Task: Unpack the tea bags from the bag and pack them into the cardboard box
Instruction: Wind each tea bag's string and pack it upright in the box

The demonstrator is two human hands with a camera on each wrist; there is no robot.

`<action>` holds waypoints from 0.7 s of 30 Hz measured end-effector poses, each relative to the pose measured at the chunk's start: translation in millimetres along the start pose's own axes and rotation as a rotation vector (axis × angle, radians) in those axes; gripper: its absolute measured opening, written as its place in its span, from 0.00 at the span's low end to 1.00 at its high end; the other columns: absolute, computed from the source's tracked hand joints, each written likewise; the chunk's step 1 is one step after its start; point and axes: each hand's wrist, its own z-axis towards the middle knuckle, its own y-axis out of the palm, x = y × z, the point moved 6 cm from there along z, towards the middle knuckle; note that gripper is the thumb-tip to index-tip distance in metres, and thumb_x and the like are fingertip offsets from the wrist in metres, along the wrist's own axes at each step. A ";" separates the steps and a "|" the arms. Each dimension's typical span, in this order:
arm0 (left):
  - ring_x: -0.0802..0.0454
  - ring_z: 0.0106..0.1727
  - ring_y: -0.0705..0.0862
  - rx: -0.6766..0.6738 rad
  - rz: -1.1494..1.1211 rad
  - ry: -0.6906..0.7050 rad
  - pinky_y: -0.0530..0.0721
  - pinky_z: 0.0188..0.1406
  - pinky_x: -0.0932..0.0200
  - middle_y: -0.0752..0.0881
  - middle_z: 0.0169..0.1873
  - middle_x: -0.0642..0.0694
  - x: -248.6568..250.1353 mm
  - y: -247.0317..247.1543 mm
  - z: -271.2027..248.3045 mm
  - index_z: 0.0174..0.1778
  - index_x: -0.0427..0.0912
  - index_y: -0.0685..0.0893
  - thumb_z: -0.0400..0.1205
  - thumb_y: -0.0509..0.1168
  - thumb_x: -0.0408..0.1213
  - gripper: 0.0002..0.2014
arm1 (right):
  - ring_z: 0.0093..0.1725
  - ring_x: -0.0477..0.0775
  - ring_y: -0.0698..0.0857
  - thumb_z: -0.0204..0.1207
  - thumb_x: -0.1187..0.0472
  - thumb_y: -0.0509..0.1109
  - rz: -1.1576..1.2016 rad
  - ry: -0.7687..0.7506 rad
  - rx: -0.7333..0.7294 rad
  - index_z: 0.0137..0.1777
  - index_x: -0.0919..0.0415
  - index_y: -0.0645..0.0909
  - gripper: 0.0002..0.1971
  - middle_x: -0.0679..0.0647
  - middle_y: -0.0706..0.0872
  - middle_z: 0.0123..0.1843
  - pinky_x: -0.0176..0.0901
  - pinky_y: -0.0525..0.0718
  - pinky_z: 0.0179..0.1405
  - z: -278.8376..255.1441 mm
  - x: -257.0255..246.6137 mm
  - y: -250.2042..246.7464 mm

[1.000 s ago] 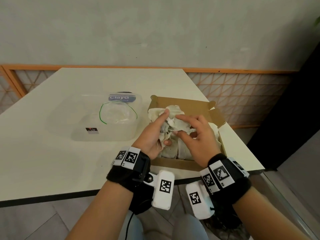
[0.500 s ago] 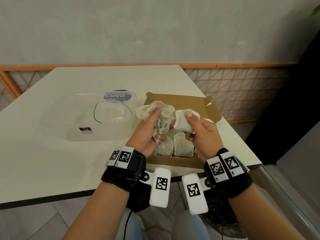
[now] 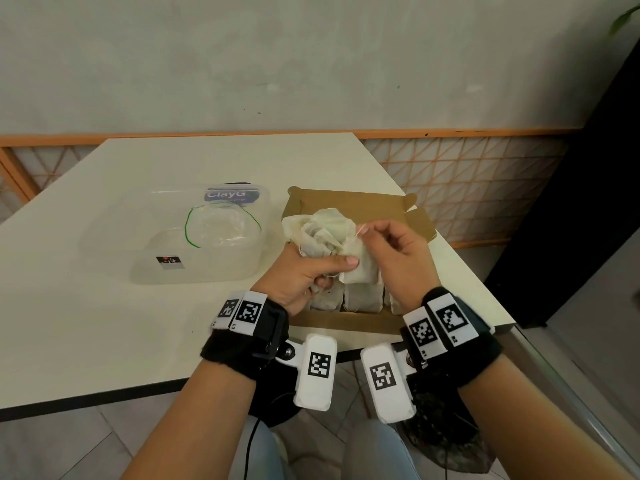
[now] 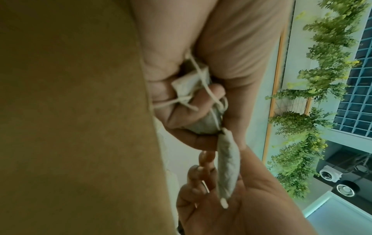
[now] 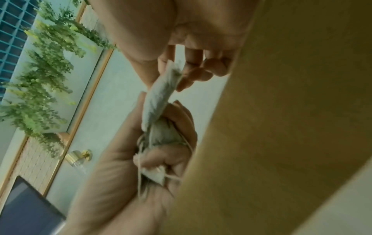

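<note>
An open cardboard box (image 3: 349, 202) sits near the table's front right corner, with several tea bags (image 3: 360, 299) standing in its near side. My left hand (image 3: 304, 271) grips a bunch of white tea bags (image 3: 322, 226) with tangled strings above the box. My right hand (image 3: 394, 251) pinches the top of one tea bag (image 3: 360, 268) that hangs beside the bunch. In the left wrist view that single tea bag (image 4: 228, 163) dangles edge-on below my left fingers (image 4: 193, 109). The right wrist view has the same tea bag (image 5: 159, 97) between both hands.
A clear plastic tub (image 3: 194, 233) stands left of the box, holding a crumpled clear bag (image 3: 221, 223) with a green tie. The white table (image 3: 104, 306) ends just behind my wrists. An orange lattice rail (image 3: 467, 188) runs behind.
Both hands rose from the box with the bunch. My right hand shifted from holding a tea bag's body to pinching the top of one hanging beside the bunch.
</note>
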 end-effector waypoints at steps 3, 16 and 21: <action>0.61 0.17 0.72 0.008 -0.039 0.001 0.68 0.17 0.69 0.85 0.29 0.47 1.4 -0.7 -1.6 0.43 0.38 0.83 0.65 0.75 0.28 0.13 | 0.33 0.45 0.76 0.80 0.58 0.64 -0.048 0.138 0.194 0.40 0.53 0.80 0.08 0.48 0.80 0.35 0.36 0.75 0.34 11.4 3.3 -25.1; 0.60 0.28 0.83 0.057 -0.222 0.043 0.70 0.14 0.72 0.86 0.33 0.46 10.5 -3.1 -4.3 0.45 0.40 0.82 0.73 0.72 0.33 0.08 | 0.33 0.46 0.80 0.69 0.62 0.77 -0.412 0.263 -0.310 0.37 0.55 0.85 0.04 0.53 0.85 0.36 0.31 0.73 0.30 10.7 -11.2 -22.0; 0.56 0.38 0.87 0.155 -0.347 0.026 0.68 0.13 0.73 0.85 0.31 0.50 10.4 -8.2 -3.4 0.39 0.44 0.81 0.77 0.68 0.32 0.03 | 0.31 0.46 0.82 0.65 0.65 0.80 -0.568 0.394 -0.403 0.43 0.59 0.86 0.08 0.55 0.87 0.37 0.31 0.78 0.28 6.0 2.2 -31.1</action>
